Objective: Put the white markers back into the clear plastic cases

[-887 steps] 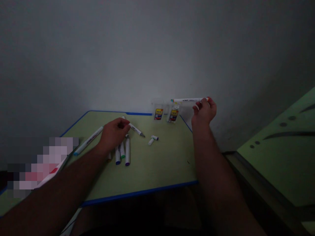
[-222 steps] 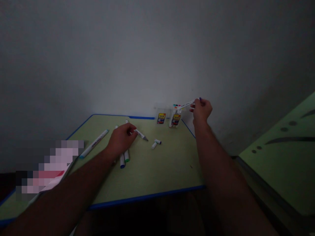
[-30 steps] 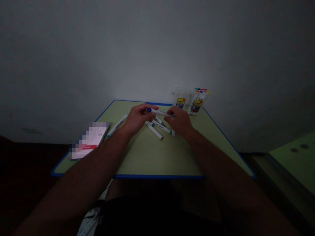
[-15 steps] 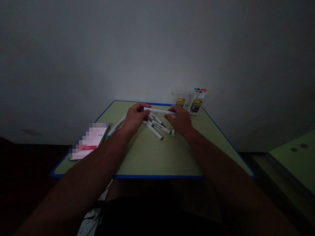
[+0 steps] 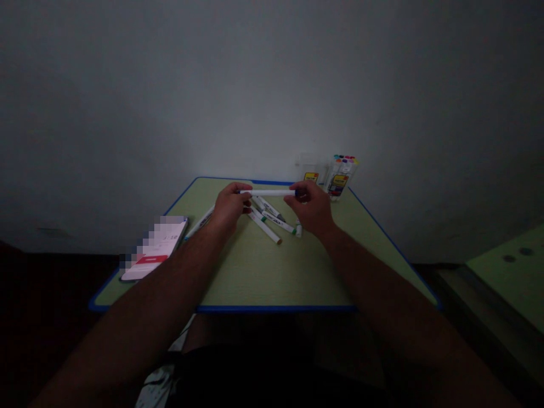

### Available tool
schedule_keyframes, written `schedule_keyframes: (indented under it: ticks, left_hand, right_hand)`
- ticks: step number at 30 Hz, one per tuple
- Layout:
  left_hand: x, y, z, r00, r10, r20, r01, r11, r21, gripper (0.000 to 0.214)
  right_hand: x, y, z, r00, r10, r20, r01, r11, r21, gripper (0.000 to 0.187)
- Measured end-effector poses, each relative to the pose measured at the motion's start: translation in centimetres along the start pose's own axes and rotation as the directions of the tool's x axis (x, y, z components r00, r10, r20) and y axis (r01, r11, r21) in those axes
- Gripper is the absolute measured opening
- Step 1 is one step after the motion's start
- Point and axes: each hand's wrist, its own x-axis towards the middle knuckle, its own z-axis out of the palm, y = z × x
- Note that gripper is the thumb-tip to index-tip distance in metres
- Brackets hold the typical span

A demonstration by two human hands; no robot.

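Note:
Both my hands hold one white marker (image 5: 268, 193) level above the green table (image 5: 272, 272). My left hand (image 5: 229, 205) pinches its left end. My right hand (image 5: 312, 207) is closed on its right end, where a dark blue tip shows. Under the marker, several white markers (image 5: 272, 220) lie loose on the table, with a small white cap (image 5: 298, 229) beside them. Another marker (image 5: 199, 221) lies left of my left hand.
A clear case full of coloured markers (image 5: 342, 175) and a second clear case (image 5: 309, 170) stand at the table's back right corner. A phone (image 5: 155, 248) lies near the left edge. A second green table (image 5: 510, 272) stands to the right. A grey wall is behind.
The marker held between my hands has levelled out and shifted slightly down. My right hand has moved from its middle to its right end.

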Motion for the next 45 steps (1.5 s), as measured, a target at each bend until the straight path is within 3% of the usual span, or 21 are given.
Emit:
schedule_keyframes:
  ticks: [10,16,24,29,33,40,45]
  left_hand:
    - [-0.3,0.0,0.2,0.992,-0.097,0.078,0.096,0.995,0.023,0.014]
    - [-0.3,-0.2,0.3,0.994,-0.09,0.062,0.087,0.995,0.038,0.018]
    - [0.0,-0.5,0.2,0.998,-0.064,0.024,0.064,0.998,0.01,0.018]
    - [0.5,-0.5,-0.2,0.997,0.018,-0.08,-0.021,0.999,-0.035,0.022]
    - [0.8,-0.1,-0.7,0.987,0.093,-0.134,-0.115,0.98,-0.164,0.028]
    - [0.2,0.3,-0.6,0.99,0.117,0.079,-0.086,0.944,-0.318,0.013]
    - [-0.4,0.1,0.0,0.981,0.165,0.1,-0.135,0.956,-0.26,0.016]
  right_hand:
    - [-0.7,-2.2,0.1,0.994,-0.105,0.023,0.103,0.992,0.071,0.017]
    - [-1.2,-2.8,0.2,0.977,-0.205,0.065,0.205,0.979,0.001,0.017]
    - [-1.1,-2.7,0.1,0.987,-0.13,0.092,0.137,0.987,-0.079,0.016]
    - [-0.7,-1.6,0.2,0.992,-0.102,0.08,0.113,0.983,-0.142,0.013]
    - [-0.3,-0.5,0.0,0.997,-0.024,0.076,0.041,0.971,-0.236,0.012]
    - [-0.3,0.0,0.1,0.977,0.04,0.208,0.046,0.919,-0.391,0.011]
    - [-0.3,0.0,0.2,0.948,0.027,0.318,0.125,0.885,-0.448,0.015]
